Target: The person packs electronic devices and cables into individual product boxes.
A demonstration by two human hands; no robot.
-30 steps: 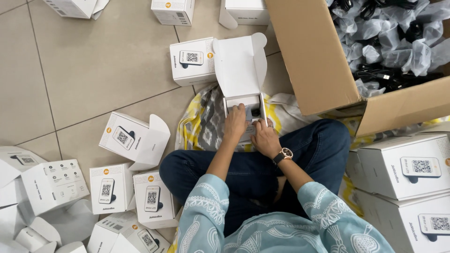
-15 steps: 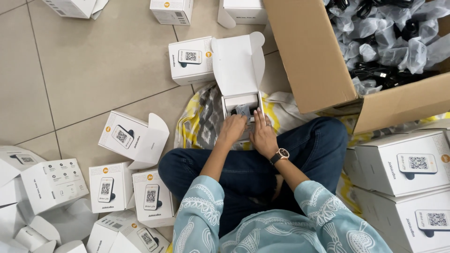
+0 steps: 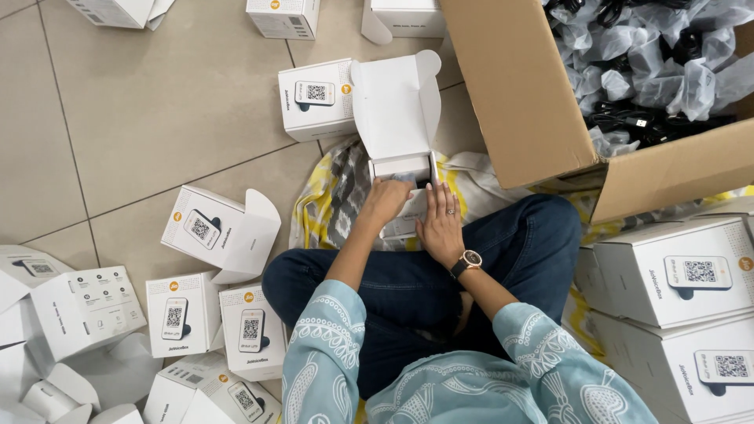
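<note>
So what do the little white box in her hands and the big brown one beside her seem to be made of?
The small white box under the left hand and right hand looks like thin, smooth white card: crisp folds, rounded tuck flaps. The big brown box looks like matte corrugated cardboard, judging by its thick plain flaps. The bags inside look like clear, crinkly plastic film.

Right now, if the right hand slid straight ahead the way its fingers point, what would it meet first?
The right hand points up the picture, so it would likely first meet the open white box, then its raised lid; depth is unclear.
</note>
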